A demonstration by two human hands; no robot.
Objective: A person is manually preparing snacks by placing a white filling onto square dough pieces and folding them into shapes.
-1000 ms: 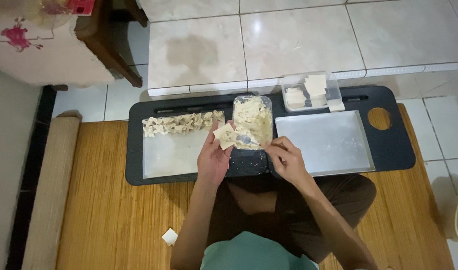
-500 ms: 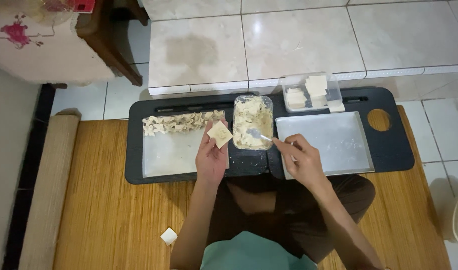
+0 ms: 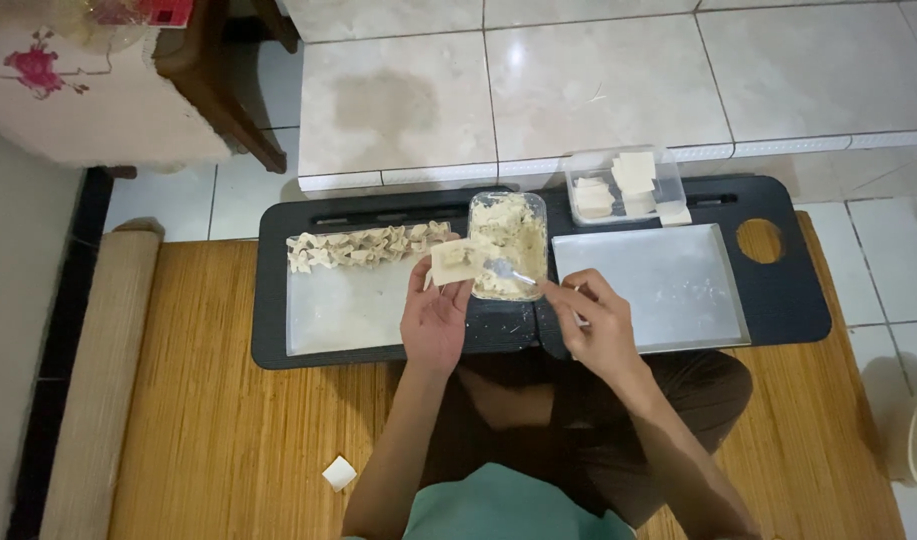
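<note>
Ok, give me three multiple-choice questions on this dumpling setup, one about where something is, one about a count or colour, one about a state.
1. Where does the row of folded dumplings lie?
A. along the far edge of the left tray
B. on the right tray
C. on the mat

2. How many metal trays sit on the black table?
A. one
B. two
C. three

3. What state is the wrapper in the left hand in?
A. folded shut
B. torn in two
C. open, with filling on it

Answers:
1 A, the dumplings line that tray's far edge.
2 B, one tray lies on each side of the filling tub.
3 C, the wrapper lies flat on the fingers with a small lump on top, while the right hand holds a spoon at the tub.
</note>
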